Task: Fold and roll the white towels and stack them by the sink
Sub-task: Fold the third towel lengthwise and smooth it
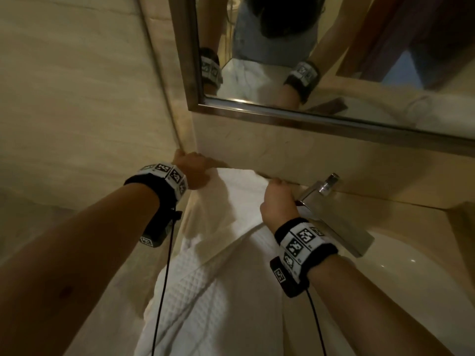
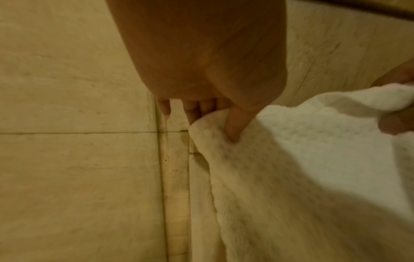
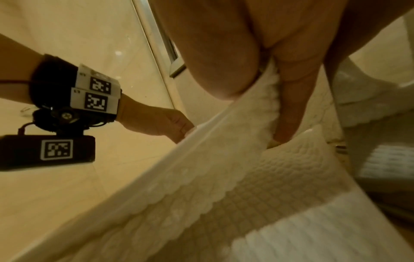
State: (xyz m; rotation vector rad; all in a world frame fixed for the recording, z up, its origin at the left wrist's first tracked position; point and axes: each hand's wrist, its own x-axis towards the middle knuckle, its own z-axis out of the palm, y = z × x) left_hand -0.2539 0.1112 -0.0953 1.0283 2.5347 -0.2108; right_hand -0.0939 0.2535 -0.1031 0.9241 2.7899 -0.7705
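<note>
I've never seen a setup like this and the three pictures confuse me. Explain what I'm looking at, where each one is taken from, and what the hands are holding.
There is no machine here: a person wears one camera on the head and one on each wrist, strapped on with black bands carrying printed square markers.

The wide picture is from the head camera, looking down at both arms over a beige stone counter. The left hand and the right hand each pinch a far corner of one white towel, which trails back toward the person. A chrome tap and the sink are at the right, a mirror above.

The other two pictures look along each hand: in both, fingers and thumb pinch the towel's edge.
</note>
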